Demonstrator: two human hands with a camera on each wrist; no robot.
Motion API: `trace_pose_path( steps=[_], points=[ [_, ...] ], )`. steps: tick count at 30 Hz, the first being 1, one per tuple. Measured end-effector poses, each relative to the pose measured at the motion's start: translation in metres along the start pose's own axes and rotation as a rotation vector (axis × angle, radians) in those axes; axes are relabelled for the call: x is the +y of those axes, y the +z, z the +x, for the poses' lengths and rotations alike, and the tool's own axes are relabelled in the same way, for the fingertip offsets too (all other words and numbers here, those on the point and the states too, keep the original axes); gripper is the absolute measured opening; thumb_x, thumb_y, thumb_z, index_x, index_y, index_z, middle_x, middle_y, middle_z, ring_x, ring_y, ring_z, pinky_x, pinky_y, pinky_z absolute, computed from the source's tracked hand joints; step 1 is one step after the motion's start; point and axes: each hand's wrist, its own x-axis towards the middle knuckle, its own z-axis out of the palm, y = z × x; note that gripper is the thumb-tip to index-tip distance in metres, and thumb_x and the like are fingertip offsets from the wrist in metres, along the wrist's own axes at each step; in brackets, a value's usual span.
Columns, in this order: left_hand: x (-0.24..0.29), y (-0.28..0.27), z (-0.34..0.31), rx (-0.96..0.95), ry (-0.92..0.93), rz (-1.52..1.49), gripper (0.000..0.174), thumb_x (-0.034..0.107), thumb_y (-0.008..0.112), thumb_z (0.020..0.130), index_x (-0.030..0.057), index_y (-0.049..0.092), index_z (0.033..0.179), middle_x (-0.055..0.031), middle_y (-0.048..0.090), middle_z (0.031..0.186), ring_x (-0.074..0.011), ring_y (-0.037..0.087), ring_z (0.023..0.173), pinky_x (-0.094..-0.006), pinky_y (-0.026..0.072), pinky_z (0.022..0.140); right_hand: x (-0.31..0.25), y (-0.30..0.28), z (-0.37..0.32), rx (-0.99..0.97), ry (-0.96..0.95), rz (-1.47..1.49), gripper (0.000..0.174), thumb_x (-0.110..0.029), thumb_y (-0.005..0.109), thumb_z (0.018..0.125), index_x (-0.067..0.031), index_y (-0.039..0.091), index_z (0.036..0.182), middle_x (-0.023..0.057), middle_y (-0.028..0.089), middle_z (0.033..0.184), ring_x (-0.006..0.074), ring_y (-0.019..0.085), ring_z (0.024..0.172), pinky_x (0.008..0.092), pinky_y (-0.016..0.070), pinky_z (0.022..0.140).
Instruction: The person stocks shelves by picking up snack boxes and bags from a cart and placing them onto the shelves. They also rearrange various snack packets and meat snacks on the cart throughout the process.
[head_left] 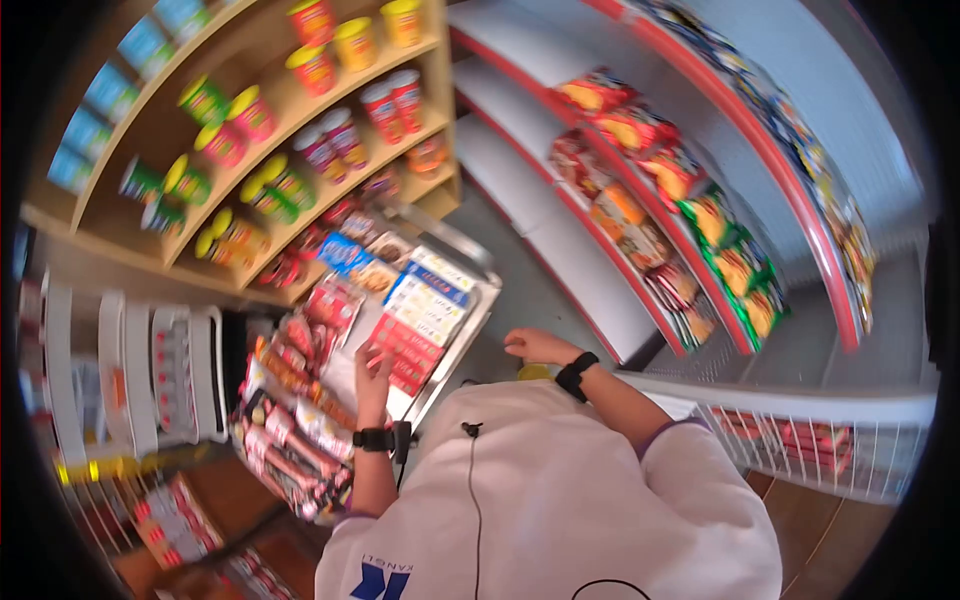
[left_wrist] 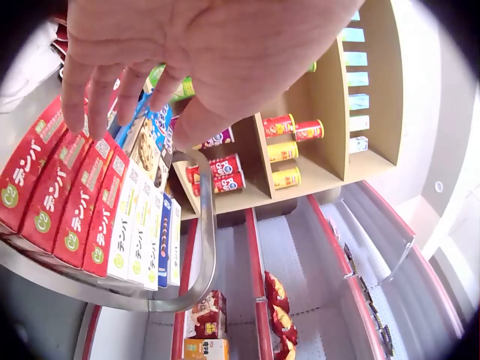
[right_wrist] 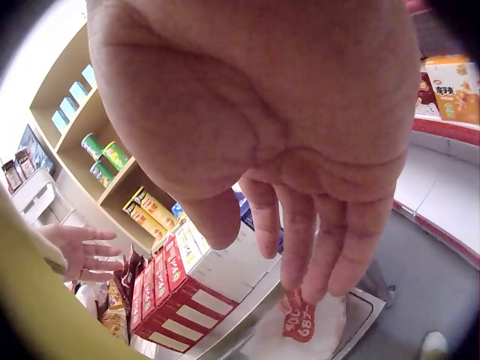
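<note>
My left hand (head_left: 373,385) hovers over the loaded cart (head_left: 478,300), beside a row of red boxes (head_left: 405,352). Its fingers are loosely spread and hold nothing. Seen from the left wrist, the fingers overlap the tops of the red boxes (left_wrist: 71,195), with white and blue boxes (left_wrist: 154,232) standing alongside in the same row. My right hand (head_left: 540,347) is out past the cart's right side, in front of my body. In the right wrist view its fingers (right_wrist: 296,232) hang down nearly straight, with a white surface bearing a red printed patch (right_wrist: 300,324) behind the fingertips.
Bagged snacks (head_left: 300,440) heap the cart's near left part; blue cookie packs (head_left: 345,255) lie at its far end. A wooden shelf (head_left: 290,120) with canned chips stands ahead left. Red-edged shelves (head_left: 600,200) with chip bags run along the right. A white wire basket (head_left: 800,440) is at right.
</note>
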Motion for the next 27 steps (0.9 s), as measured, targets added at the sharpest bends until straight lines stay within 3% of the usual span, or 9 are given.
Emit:
trace_pose_path(
  steps=[2,7,9,11,14,15,18,23,27],
  points=[
    [-0.006,-0.008,-0.008,0.047,0.0,-0.071,0.048,0.015,0.063,0.087,0.0044,0.041,0.128,-0.011,0.052,0.112,-0.0191,0.056,0.097,-0.0302,0.0474,0.082,-0.001,0.006,0.009,-0.013,-0.03,0.009,0.032,-0.026,0.06,0.088,-0.003,0.058,0.111,0.0132,0.064,0.102,0.0246,0.061,0.093,0.0346,0.0482,0.081],
    [-0.02,-0.035,-0.027,0.14,-0.033,-0.129,0.05,0.011,0.064,0.084,0.0067,0.041,0.128,-0.0104,0.051,0.111,-0.0186,0.056,0.094,-0.029,0.0475,0.079,-0.016,0.015,0.03,-0.117,-0.005,0.008,0.032,-0.024,0.06,0.088,-0.0027,0.058,0.112,0.0109,0.064,0.099,0.0205,0.062,0.089,0.0316,0.0493,0.079],
    [-0.032,-0.049,-0.035,0.179,-0.058,-0.113,0.048,0.013,0.063,0.085,0.0076,0.041,0.128,-0.0086,0.052,0.111,-0.0166,0.055,0.092,-0.0279,0.0467,0.077,-0.027,0.021,0.036,-0.095,0.027,0.018,0.032,-0.026,0.061,0.085,-0.0037,0.06,0.108,0.0135,0.065,0.1,0.0262,0.062,0.092,0.0349,0.0492,0.079],
    [-0.039,-0.061,-0.042,0.202,-0.095,-0.091,0.045,0.015,0.062,0.087,0.0099,0.042,0.127,-0.0052,0.053,0.109,-0.0143,0.054,0.09,-0.0271,0.0463,0.073,-0.039,0.031,0.042,-0.097,-0.005,-0.015,0.031,-0.026,0.062,0.085,-0.0039,0.06,0.107,0.0131,0.065,0.099,0.0259,0.062,0.091,0.0347,0.0494,0.078],
    [-0.096,-0.083,-0.034,0.2,-0.011,-0.091,0.049,0.015,0.065,0.084,0.0075,0.042,0.127,-0.01,0.053,0.109,-0.0184,0.057,0.091,-0.0305,0.0482,0.077,-0.043,0.051,0.052,-0.109,-0.117,-0.057,0.031,-0.024,0.06,0.087,-0.0045,0.059,0.111,0.0109,0.065,0.1,0.0195,0.061,0.089,0.0328,0.0495,0.079],
    [-0.098,-0.085,-0.036,0.214,-0.034,-0.135,0.047,0.016,0.063,0.085,0.0088,0.043,0.127,-0.0088,0.053,0.108,-0.0176,0.057,0.091,-0.0289,0.0478,0.074,-0.052,0.051,0.052,-0.149,-0.138,-0.109,0.031,-0.025,0.06,0.087,-0.0044,0.059,0.111,0.0118,0.065,0.1,0.0206,0.062,0.09,0.0334,0.0493,0.079],
    [-0.08,-0.086,-0.043,0.137,-0.109,-0.175,0.046,0.018,0.061,0.087,0.0118,0.042,0.128,-0.0056,0.052,0.11,-0.0156,0.056,0.093,-0.0281,0.046,0.072,-0.057,0.059,0.048,-0.124,-0.204,-0.108,0.033,-0.026,0.06,0.087,-0.0033,0.058,0.11,0.0136,0.065,0.099,0.024,0.062,0.09,0.0357,0.0484,0.079],
    [-0.051,-0.072,-0.044,0.045,-0.205,-0.211,0.044,0.018,0.058,0.089,0.0116,0.041,0.129,-0.006,0.051,0.114,-0.0156,0.055,0.095,-0.0297,0.045,0.078,-0.07,0.046,0.028,-0.08,-0.062,-0.142,0.033,-0.028,0.059,0.086,-0.0023,0.059,0.106,0.0131,0.064,0.1,0.0263,0.061,0.09,0.0362,0.048,0.077],
    [-0.054,-0.069,-0.035,-0.044,-0.155,-0.176,0.044,0.022,0.058,0.089,0.0118,0.041,0.129,-0.0082,0.049,0.116,-0.0189,0.055,0.1,-0.0337,0.0434,0.084,-0.061,0.044,0.014,-0.036,-0.03,-0.141,0.032,-0.028,0.058,0.087,-0.0025,0.059,0.106,0.0131,0.064,0.101,0.0266,0.061,0.091,0.0361,0.0476,0.079]
  ],
)
